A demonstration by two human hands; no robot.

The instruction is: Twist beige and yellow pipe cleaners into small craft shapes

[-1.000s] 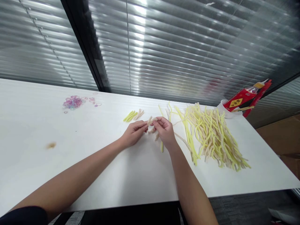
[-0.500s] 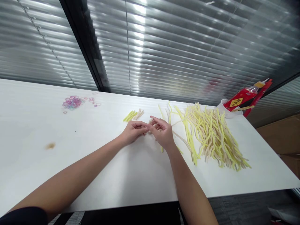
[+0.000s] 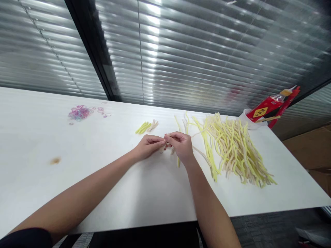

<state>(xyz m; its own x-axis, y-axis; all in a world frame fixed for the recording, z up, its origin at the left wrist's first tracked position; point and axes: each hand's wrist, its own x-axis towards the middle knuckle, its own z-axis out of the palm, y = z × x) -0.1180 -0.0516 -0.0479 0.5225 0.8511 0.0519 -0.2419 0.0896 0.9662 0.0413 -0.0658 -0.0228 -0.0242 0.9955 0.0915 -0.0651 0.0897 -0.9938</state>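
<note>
My left hand [image 3: 148, 146] and my right hand [image 3: 180, 145] meet at the middle of the white table [image 3: 38, 144]. Together they pinch a short folded beige pipe cleaner [image 3: 163, 148] between their fingertips, and most of it is hidden by the fingers. A yellow pipe cleaner [image 3: 178, 162] lies on the table under my right hand. Right of my right hand spreads a big pile of yellow and beige pipe cleaners [image 3: 232, 148]. A small folded bundle of yellow and beige pieces [image 3: 146, 127] lies just beyond my left hand.
A heap of small pink and purple rubber bands [image 3: 80, 112] sits at the far left. A white cup with a red package [image 3: 269, 107] stands at the far right edge. A brown stain [image 3: 55, 160] marks the table. Window blinds run behind the table.
My fingertips have closed together on the beige piece and lowered it slightly toward the table; the right hand's fingers, spread half a second ago, are now curled in.
</note>
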